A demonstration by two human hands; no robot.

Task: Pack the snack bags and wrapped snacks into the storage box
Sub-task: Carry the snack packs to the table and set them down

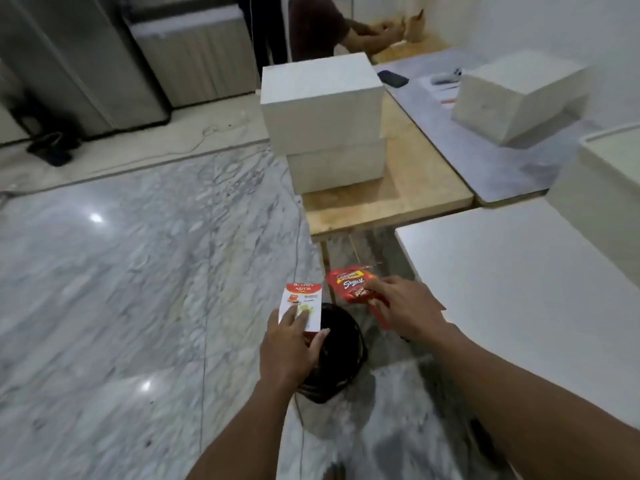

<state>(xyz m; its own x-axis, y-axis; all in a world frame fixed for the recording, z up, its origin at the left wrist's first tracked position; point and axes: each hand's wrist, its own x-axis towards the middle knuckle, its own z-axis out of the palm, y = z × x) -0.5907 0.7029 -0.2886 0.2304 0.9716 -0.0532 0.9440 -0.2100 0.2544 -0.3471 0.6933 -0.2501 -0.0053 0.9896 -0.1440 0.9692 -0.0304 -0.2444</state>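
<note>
My left hand grips a white and red Astor snack pack and holds it upright over the marble floor. My right hand grips a red snack bag beside it, just left of a white table. Both packs hang above a black round object on the floor. An open white storage box stands at the right edge of the view, only partly visible.
Two stacked white foam boxes sit on a wooden table; another white box rests on a grey table behind. A second person works at a far table. A thin cable hangs down by the wooden table. Metal cabinets line the back left.
</note>
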